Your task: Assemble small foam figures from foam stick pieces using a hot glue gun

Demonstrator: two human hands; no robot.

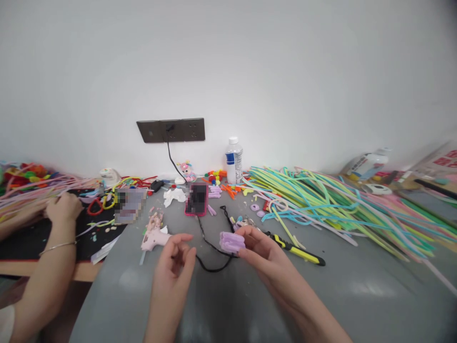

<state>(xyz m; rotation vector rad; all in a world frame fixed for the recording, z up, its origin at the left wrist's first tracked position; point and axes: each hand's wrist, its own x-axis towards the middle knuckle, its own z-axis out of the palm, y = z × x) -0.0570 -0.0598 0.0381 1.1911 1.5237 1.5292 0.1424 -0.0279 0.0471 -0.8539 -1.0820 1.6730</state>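
Note:
My right hand (262, 250) pinches a small lilac bundle of folded pipe cleaner (232, 242) between thumb and fingers, above the grey table (228, 305). My left hand (176, 259) is raised to the left of the bundle, fingers curled and thumb apart, with nothing visible in it. A black cable (214, 270) loops on the table between both hands. Just beyond my left hand lies a pale pink glue gun (154, 239). A yellow and black utility knife (302, 251) rests beside my right hand. Short lilac pipe cleaner pieces (214, 192) lie by a phone (196, 200).
Long pastel pipe cleaners (332, 209) spread across the right side. A bottle (233, 159) stands against the wall, near a small pink figure (186, 170). Crumpled tissue (174, 196) lies left of the phone. At the left, another person's hand (64, 207) works over a black mat (96, 233).

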